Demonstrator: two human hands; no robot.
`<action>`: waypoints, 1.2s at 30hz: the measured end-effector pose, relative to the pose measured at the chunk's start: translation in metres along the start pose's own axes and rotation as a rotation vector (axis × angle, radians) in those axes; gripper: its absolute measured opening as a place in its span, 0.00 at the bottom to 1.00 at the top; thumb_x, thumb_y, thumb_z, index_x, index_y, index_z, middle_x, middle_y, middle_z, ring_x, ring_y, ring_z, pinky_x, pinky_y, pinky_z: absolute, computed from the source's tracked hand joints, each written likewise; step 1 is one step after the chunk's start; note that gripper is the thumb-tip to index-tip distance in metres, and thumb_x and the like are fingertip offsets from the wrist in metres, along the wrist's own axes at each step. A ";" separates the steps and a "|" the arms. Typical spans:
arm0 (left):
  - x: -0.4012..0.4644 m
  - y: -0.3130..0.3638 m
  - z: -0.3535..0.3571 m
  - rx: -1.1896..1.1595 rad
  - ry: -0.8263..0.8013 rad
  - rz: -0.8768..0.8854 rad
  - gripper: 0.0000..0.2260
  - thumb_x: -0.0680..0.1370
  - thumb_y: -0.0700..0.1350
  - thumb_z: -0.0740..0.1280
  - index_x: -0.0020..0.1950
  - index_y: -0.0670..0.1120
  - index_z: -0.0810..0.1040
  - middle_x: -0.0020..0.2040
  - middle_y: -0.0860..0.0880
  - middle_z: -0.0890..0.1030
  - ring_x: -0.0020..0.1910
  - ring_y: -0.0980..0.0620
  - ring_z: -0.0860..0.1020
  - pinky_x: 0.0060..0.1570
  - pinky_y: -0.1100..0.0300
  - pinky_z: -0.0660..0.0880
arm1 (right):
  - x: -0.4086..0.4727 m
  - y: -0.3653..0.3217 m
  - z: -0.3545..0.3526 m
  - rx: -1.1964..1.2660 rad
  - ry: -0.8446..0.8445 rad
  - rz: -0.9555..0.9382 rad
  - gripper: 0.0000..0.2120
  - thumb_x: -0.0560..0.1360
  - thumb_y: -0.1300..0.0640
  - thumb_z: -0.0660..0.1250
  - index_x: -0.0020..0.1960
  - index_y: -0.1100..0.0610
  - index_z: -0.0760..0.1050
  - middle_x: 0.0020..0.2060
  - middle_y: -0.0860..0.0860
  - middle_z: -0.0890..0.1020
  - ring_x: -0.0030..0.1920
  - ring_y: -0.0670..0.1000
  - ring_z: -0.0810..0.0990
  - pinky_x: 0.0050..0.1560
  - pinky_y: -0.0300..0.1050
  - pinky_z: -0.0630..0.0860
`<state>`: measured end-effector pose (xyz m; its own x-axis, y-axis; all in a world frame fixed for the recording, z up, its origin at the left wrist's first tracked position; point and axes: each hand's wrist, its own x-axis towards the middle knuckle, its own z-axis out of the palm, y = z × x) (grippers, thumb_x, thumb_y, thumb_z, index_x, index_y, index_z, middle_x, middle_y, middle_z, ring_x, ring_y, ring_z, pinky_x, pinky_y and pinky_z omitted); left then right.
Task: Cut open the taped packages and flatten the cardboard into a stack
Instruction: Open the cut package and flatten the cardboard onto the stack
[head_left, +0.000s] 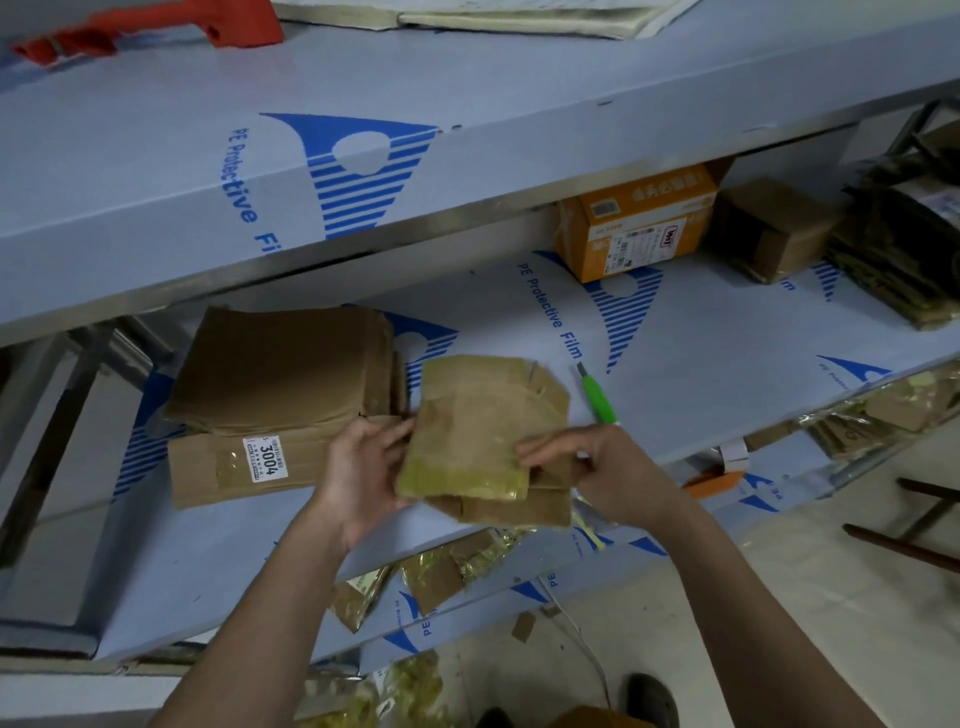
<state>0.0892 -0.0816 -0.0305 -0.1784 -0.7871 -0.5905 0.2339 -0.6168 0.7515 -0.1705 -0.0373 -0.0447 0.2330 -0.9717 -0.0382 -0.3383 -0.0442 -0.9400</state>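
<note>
A flattened brown cardboard piece (478, 431) with yellowed tape along its near edge is held over the shelf's front. My left hand (363, 473) grips its left side and my right hand (597, 467) pinches its right side. Just left of it lies a stack of flattened cardboard (280, 374), with a labelled piece marked 3004 (228, 467) at its near end. A green-handled cutter (597, 395) lies on the shelf behind my right hand. An orange taped box (639, 223) and a brown box (769, 228) stand at the back right.
The shelf (701, 364) is covered in blue protective film, with another shelf (260, 156) overhanging above it. A dark bundle of cardboard (904, 244) sits at the far right. Tape and cardboard scraps (447, 571) litter the lower ledge and floor. A red tool (171, 26) lies on top.
</note>
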 end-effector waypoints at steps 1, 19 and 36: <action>0.001 0.002 0.001 0.132 0.019 -0.019 0.21 0.81 0.55 0.55 0.65 0.44 0.76 0.58 0.43 0.82 0.57 0.43 0.79 0.56 0.48 0.74 | -0.001 0.003 0.007 0.001 -0.043 0.037 0.32 0.65 0.84 0.54 0.50 0.56 0.85 0.55 0.43 0.83 0.61 0.38 0.78 0.63 0.34 0.72; 0.009 0.008 0.026 0.564 0.150 0.169 0.07 0.75 0.38 0.73 0.52 0.43 0.80 0.46 0.48 0.84 0.42 0.54 0.82 0.38 0.64 0.76 | 0.019 0.036 0.029 -0.260 0.516 0.119 0.22 0.73 0.58 0.73 0.65 0.56 0.74 0.65 0.58 0.70 0.61 0.56 0.72 0.60 0.41 0.67; 0.020 0.020 0.037 1.302 0.358 0.702 0.25 0.76 0.46 0.72 0.72 0.49 0.71 0.63 0.48 0.73 0.63 0.47 0.71 0.63 0.51 0.71 | 0.016 0.022 0.004 -0.100 0.497 0.194 0.06 0.76 0.57 0.72 0.44 0.58 0.77 0.35 0.46 0.78 0.38 0.48 0.77 0.34 0.31 0.69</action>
<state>0.0551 -0.1102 -0.0163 -0.1145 -0.9892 0.0912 -0.8437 0.1454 0.5168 -0.1704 -0.0533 -0.0678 -0.2936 -0.9557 -0.0200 -0.4231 0.1487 -0.8938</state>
